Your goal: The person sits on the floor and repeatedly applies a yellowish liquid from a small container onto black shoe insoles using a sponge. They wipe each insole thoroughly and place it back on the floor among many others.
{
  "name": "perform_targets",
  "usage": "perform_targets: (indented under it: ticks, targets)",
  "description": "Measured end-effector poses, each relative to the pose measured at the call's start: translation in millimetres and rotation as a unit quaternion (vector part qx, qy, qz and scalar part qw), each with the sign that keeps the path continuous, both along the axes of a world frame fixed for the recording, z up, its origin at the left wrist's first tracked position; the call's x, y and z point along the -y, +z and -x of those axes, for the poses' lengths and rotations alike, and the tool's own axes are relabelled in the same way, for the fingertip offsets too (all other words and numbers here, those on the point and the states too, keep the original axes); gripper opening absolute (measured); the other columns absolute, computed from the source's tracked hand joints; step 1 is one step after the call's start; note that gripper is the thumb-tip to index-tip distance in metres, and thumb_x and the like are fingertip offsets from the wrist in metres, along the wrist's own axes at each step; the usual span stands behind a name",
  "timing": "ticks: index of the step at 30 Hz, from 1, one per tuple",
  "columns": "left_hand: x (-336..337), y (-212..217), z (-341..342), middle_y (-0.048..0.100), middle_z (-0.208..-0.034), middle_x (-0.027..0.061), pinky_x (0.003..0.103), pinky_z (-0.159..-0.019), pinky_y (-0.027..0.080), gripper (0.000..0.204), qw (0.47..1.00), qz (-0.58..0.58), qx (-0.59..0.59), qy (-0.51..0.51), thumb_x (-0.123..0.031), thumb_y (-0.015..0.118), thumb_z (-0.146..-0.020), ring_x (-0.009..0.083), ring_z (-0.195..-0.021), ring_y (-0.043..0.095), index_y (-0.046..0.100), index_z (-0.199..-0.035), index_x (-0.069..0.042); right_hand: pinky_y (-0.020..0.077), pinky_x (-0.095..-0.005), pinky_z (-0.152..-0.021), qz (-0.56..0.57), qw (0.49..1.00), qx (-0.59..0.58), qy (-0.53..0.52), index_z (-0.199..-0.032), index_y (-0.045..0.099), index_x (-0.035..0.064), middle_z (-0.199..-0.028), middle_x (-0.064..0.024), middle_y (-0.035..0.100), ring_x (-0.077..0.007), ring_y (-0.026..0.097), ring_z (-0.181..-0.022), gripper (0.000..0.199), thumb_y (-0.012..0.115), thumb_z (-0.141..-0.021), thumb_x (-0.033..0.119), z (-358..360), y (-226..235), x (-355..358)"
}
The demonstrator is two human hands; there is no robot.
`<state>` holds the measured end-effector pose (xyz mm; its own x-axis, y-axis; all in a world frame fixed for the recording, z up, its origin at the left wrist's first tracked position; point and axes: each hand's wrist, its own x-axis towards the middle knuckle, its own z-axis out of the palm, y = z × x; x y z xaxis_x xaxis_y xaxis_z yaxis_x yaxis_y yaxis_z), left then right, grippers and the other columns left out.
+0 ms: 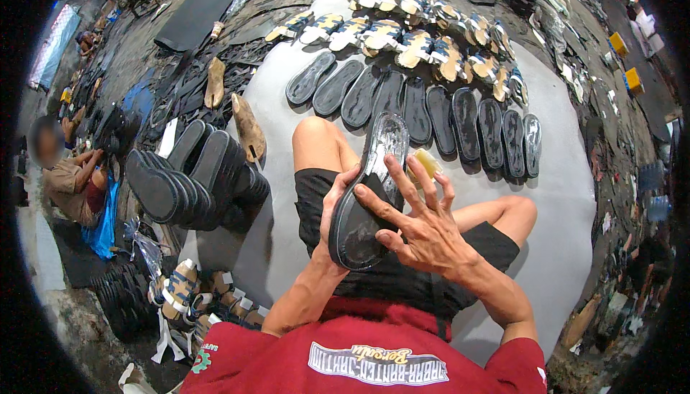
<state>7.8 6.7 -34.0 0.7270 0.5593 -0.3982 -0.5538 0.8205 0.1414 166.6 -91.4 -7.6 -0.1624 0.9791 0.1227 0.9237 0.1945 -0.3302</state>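
Note:
A black shoe sole (363, 211), glossy with wet glue, is tilted up over my lap. My left hand (336, 200) grips its left edge from underneath. My right hand (420, 221) lies spread over the sole's lower right part, fingers apart and pressing on its surface. A small yellow container (425, 164) sits just behind my right fingers, between my knees. I sit on a grey sheet (560, 200) with my legs folded.
A row of black soles (424, 110) lies ahead on the sheet, with patterned sandal uppers (410, 38) behind them. A stack of black soles (194, 175) stands at my left beside two wooden lasts (248, 128). Another person (72, 178) sits at far left.

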Motion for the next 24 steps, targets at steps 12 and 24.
perform_targets:
  ticks: [12, 24]
  targets:
    - [0, -21, 8, 0.073, -0.131, 0.0148, 0.044, -0.101, 0.063, 0.043, 0.995, -0.079, 0.058, 0.000, -0.033, 0.038, -0.116, 0.0246, -0.112, 0.075, 0.062, -0.140, -0.006, 0.0047, -0.0600, -0.127, 0.005, 0.995, -0.007, 0.101, -0.166, 0.041, 0.0505, -0.182, -0.0048, 0.022, -0.0341, 0.018, -0.163, 0.057, 0.049, -0.110, 0.058, 9, 3, 11]
    - [-1, 24, 4, 0.078, -0.118, 0.0177, 0.044, -0.090, 0.066, 0.045, 0.993, -0.053, -0.099, -0.021, -0.034, 0.044, -0.115, 0.0274, -0.101, 0.079, 0.067, -0.134, -0.001, 0.0015, -0.0598, -0.128, -0.050, 0.978, -0.051, 0.198, -0.160, 0.051, 0.0495, -0.182, -0.0104, 0.019, -0.0399, 0.011, -0.165, 0.054, 0.039, -0.110, 0.066, -18, -8, 8]
